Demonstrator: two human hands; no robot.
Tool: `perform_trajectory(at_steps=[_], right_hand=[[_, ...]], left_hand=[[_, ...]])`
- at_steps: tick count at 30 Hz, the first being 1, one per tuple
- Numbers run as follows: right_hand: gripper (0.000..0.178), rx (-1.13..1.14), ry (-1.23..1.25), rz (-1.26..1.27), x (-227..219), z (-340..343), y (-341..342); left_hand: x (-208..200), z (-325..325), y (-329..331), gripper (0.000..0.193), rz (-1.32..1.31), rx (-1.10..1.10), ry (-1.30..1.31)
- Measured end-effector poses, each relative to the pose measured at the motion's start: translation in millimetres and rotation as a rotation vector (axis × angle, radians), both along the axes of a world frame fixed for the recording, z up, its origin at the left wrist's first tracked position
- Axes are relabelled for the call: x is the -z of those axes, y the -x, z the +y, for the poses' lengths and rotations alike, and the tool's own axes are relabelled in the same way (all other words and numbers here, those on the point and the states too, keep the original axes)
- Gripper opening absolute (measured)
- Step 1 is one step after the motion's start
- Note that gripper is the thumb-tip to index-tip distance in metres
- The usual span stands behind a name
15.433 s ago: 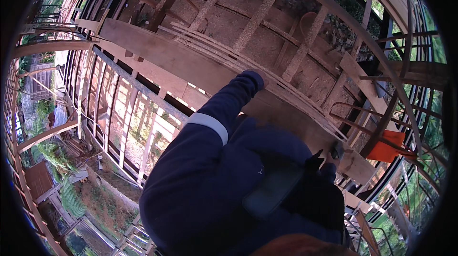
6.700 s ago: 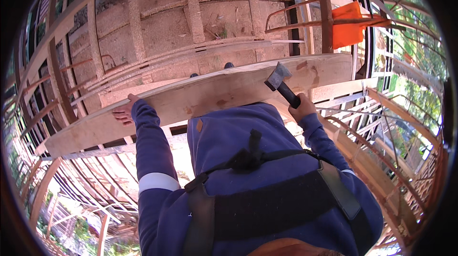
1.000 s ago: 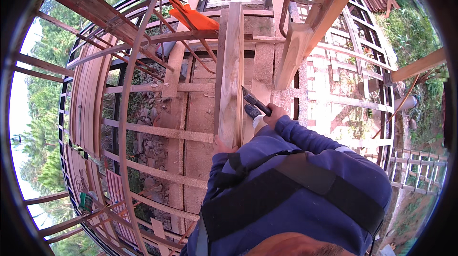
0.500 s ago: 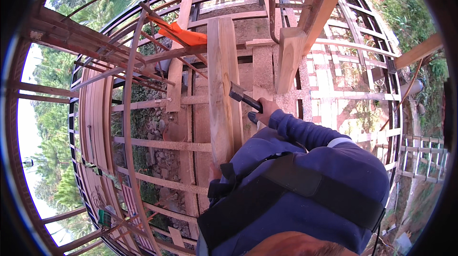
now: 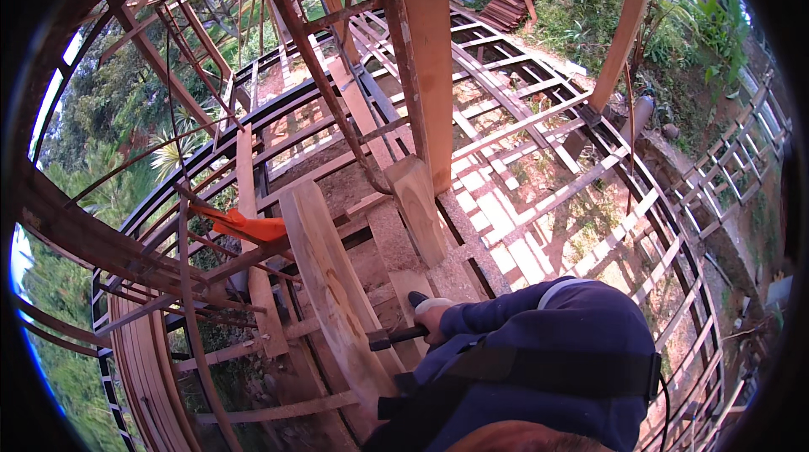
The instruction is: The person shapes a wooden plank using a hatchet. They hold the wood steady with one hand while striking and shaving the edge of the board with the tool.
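Note:
My right hand (image 5: pixel 431 317) is closed round the black handle of a hatchet-like tool (image 5: pixel 382 340). Its dark, flat head lies at the right side of a thick wooden beam (image 5: pixel 324 275), and I cannot tell whether it touches. The beam runs lengthwise away from me, pale and smooth with darker grain. At its near end my left hand (image 5: pixel 368 412) is partly in view against the wood, its fingers mostly hidden by the dark sleeve and strap. Beyond the right hand, a shorter wooden block (image 5: pixel 415 208) leans by an upright post (image 5: pixel 425 73).
An orange cloth (image 5: pixel 253 226) hangs on rusty rods left of the beam. Stacked planks (image 5: pixel 139 368) lie at the left. Open metal framing (image 5: pixel 581 246) with gaps spreads to the right, above bare ground. Reddish boards (image 5: pixel 510 4) are piled farther off.
My view has turned toward the right and the far side, so the beam appears tilted and lower left. The tool's head has dropped from above the beam to its near right side.

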State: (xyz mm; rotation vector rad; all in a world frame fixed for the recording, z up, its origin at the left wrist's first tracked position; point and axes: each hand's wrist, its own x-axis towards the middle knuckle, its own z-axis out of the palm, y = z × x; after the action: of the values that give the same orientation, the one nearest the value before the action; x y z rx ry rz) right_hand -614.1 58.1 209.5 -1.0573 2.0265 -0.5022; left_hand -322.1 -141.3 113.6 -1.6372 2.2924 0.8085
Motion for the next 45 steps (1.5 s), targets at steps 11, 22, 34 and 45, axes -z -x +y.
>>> perform_trajectory(at_steps=[11,22,34,45], right_hand=[[0.037,-0.398,0.480,0.039,-13,-149,83],[0.033,-0.566,0.348,0.047,-12,-209,117],[0.029,-0.284,0.315,0.180,121,-159,125],[0.029,-0.388,0.332,0.111,72,-154,28]], left_hand=[[-7,34,-80,0.118,0.174,-0.193,-0.154],[-53,22,34,0.113,-0.148,-0.278,0.007],[4,-6,67,0.058,0.110,-0.438,0.218],[-7,22,25,0.044,0.085,-0.367,0.325]])
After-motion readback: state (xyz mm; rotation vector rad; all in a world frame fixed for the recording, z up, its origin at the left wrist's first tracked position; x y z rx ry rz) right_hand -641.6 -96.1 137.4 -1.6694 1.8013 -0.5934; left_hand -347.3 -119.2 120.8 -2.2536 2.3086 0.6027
